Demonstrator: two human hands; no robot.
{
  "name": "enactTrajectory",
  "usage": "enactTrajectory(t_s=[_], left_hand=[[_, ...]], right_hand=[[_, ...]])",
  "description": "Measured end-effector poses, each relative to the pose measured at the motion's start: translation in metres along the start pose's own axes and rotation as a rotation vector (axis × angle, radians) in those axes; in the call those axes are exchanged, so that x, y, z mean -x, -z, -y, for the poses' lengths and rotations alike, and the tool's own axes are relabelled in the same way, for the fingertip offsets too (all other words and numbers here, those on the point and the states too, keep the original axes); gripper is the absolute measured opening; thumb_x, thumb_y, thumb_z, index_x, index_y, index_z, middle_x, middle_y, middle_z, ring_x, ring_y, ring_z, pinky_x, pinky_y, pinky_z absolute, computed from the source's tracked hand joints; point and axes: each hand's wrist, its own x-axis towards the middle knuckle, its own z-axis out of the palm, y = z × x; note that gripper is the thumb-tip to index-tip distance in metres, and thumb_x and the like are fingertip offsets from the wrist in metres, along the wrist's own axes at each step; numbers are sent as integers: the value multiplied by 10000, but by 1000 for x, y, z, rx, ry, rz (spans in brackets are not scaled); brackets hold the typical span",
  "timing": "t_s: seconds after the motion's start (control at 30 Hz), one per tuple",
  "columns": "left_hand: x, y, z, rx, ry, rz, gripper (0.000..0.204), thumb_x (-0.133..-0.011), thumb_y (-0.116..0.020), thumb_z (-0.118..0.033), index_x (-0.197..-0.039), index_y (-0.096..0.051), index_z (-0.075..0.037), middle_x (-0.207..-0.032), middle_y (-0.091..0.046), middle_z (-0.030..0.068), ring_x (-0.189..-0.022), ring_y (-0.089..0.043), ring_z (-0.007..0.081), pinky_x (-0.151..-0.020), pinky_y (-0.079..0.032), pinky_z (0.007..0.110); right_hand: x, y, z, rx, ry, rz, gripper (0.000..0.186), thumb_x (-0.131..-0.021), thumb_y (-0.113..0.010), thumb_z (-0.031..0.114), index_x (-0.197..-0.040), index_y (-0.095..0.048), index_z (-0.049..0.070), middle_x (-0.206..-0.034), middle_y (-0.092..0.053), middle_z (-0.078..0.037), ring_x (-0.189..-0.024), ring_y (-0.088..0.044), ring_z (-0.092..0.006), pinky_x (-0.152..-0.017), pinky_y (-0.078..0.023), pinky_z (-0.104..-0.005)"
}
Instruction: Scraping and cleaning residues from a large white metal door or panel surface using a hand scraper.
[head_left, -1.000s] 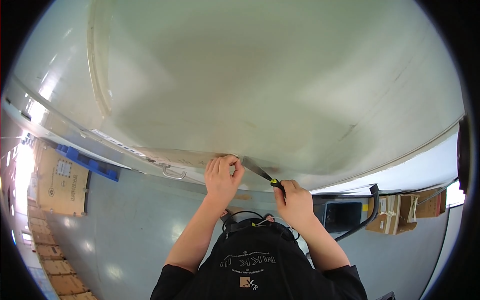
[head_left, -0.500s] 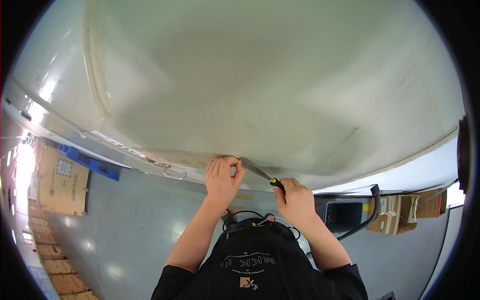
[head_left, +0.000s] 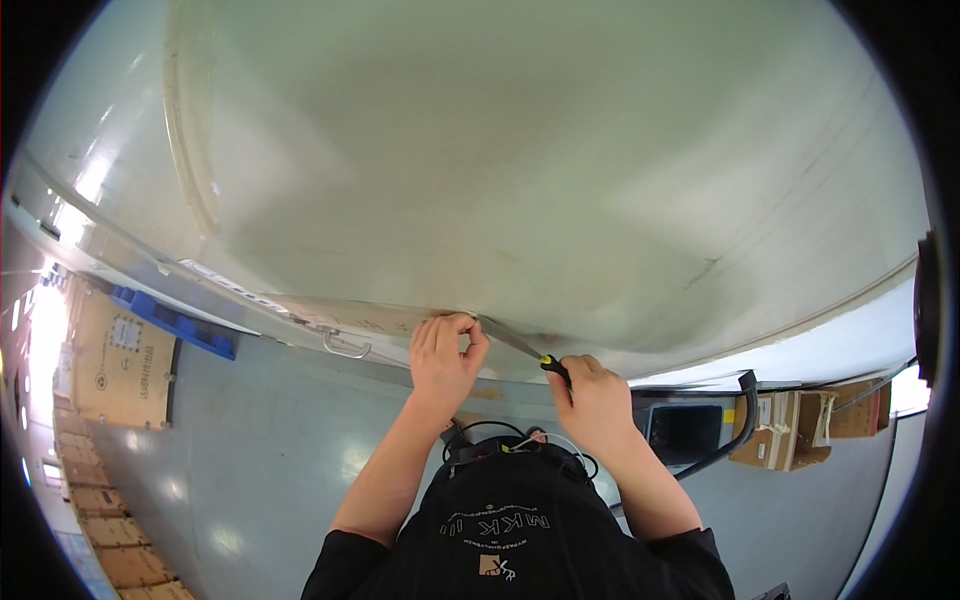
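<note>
My right hand (head_left: 592, 400) is closed around the black and yellow handle of what looks like a hand file (head_left: 515, 341). Its grey metal blade slants up and left, lying along the lower edge of a large, pale, curved panel (head_left: 480, 200). Near the blade's far tip, my left hand (head_left: 445, 358) is closed, thumb and forefinger pinched together and the other fingers resting against the panel's edge. Those fingertips partly hide the tip, and they appear to hold it.
A metal handle (head_left: 346, 346) sticks out below the panel's edge, left of my hands. Cardboard boxes (head_left: 125, 365) and a blue pallet (head_left: 175, 320) stand at the left. A dark bin (head_left: 685, 435), a black curved bar (head_left: 742, 425) and open cartons (head_left: 785, 432) are at the right.
Both hands and the file stay almost in the same place. The view has shifted very slightly.
</note>
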Motion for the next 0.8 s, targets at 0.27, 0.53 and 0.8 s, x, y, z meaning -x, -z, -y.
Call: enactTrajectory(t_s=[0.27, 0.53, 0.8], left_hand=[[1, 0, 2, 13, 8, 13, 216, -785, -756, -7, -922, -601, -72, -807, -651, 61, -724, -629, 277, -676, -491, 405], [-1, 1, -7, 57, 66, -84, 244, -804, -813, -45, -967, -635, -79, -833, -691, 55, -749, -664, 247, -686, -503, 369], [-2, -1, -14, -52, 74, -111, 224, -799, -801, -25, -953, -651, -88, -759, -684, 23, -665, -653, 212, -650, -504, 349]], right_hand=[[3, 0, -3, -11, -9, 5, 164, -909, -713, 161, -977, -655, 23, -837, -671, -166, -673, -662, -398, -601, -529, -466], [12, 7, -7, -33, -26, -4, 151, -896, -720, 139, -963, -662, 17, -831, -673, -169, -662, -657, -391, -597, -530, -454], [27, 3, -17, -95, -74, -17, 165, -912, -715, 140, -982, -668, -3, -849, -674, -194, -686, -663, -399, -602, -525, -448]])
